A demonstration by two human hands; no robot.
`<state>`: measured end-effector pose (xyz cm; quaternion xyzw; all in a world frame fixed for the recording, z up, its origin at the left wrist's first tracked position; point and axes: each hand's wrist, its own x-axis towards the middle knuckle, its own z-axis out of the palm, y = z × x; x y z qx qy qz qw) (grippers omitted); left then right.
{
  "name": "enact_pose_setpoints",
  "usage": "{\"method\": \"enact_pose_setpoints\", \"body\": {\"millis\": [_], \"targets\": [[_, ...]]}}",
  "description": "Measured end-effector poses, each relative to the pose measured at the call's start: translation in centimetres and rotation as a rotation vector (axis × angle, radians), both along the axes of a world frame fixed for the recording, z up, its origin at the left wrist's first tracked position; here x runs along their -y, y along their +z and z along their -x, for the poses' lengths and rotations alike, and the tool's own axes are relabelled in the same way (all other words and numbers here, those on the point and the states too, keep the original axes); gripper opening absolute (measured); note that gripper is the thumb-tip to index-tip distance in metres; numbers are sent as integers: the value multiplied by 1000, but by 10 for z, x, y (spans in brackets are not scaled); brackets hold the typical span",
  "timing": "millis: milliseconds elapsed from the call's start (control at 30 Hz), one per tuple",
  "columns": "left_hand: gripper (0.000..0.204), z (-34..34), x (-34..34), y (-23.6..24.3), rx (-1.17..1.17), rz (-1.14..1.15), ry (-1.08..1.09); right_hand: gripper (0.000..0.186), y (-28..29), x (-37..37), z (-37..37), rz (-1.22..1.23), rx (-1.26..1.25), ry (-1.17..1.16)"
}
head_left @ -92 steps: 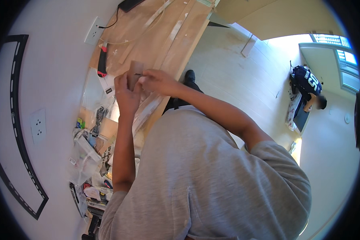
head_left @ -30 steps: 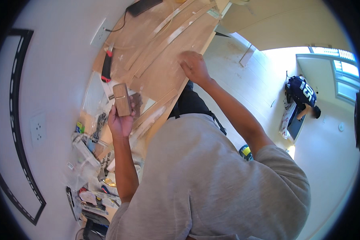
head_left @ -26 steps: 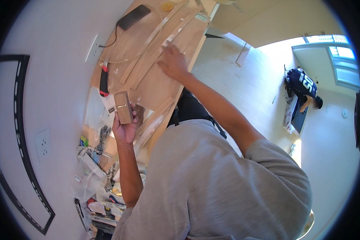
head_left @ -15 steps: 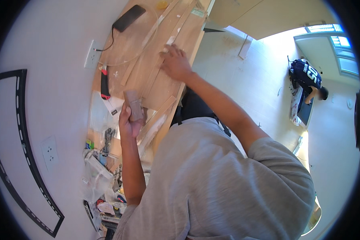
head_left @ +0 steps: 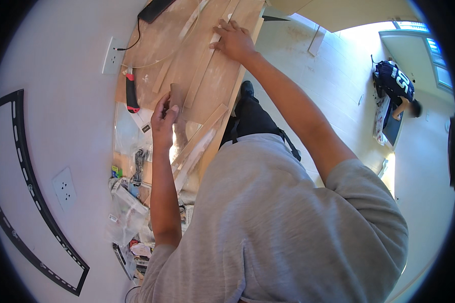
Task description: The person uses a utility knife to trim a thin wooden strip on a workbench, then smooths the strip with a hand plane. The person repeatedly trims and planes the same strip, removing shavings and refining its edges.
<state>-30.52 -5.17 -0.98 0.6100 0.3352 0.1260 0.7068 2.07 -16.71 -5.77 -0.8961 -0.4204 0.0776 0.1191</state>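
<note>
My left hand (head_left: 164, 118) holds a brownish, bent sheet (head_left: 176, 96) upright between thumb and fingers, just above the wooden worktop (head_left: 151, 55). The sheet resembles folded sandpaper, but its kind is not certain. Farther up the worktop, my right hand (head_left: 233, 43) lies with fingers apart on a long, thin wooden strip (head_left: 199, 76). A white patch shows between its thumb and forefinger. Left of my left hand lies a red and black utility knife (head_left: 131, 93).
A dark flat device (head_left: 156, 9) has a cable running to a wall socket (head_left: 111, 55). Plastic bags (head_left: 124, 202) and clutter fill the near left. A black metal frame (head_left: 28, 171) is on the left wall. Far right, another person (head_left: 394, 83) bends over a dark panel.
My right hand has moved farther up along the strip. My left hand has turned, and the brown sheet now shows narrower. The whole view has shifted slightly.
</note>
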Motion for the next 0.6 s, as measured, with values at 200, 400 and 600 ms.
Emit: {"method": "enact_pose_setpoints", "body": {"millis": [200, 400, 600], "targets": [[62, -13, -2, 1, -35, -559, -167, 68, 2, 1, -4, 23, 13, 23], [63, -12, 3, 2, -128, -825, -164, 76, 3, -2, 0, 54, 52, -18], [61, 6, 6, 1, -165, -915, -229, 100, 22, -12, -10, 24, -74, -144]]}}
